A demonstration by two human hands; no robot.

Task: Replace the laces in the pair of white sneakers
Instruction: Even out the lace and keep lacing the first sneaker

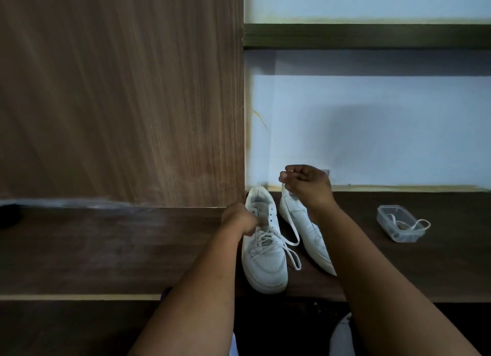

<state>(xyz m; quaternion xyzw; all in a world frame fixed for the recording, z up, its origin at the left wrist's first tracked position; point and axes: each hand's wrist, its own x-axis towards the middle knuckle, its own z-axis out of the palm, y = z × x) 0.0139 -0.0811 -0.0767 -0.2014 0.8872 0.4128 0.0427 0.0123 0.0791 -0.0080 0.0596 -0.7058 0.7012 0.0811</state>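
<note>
Two white sneakers stand side by side on the dark wooden desk (106, 249), toes pointing toward me. The left sneaker (265, 260) is laced over its lower eyelets, and a loose white lace (292, 252) trails off its right side. My left hand (240, 219) grips that shoe at the upper eyelets. The right sneaker (310, 231) is partly hidden behind my right forearm. My right hand (305, 183) is raised above its heel end and pinches a thin white lace end between thumb and fingers.
A clear plastic tub (398, 223) with another white lace hanging out of it sits on the desk to the right. A tall wooden panel (119, 95) rises at the left, a pale wall and a dark shelf (372, 35) behind.
</note>
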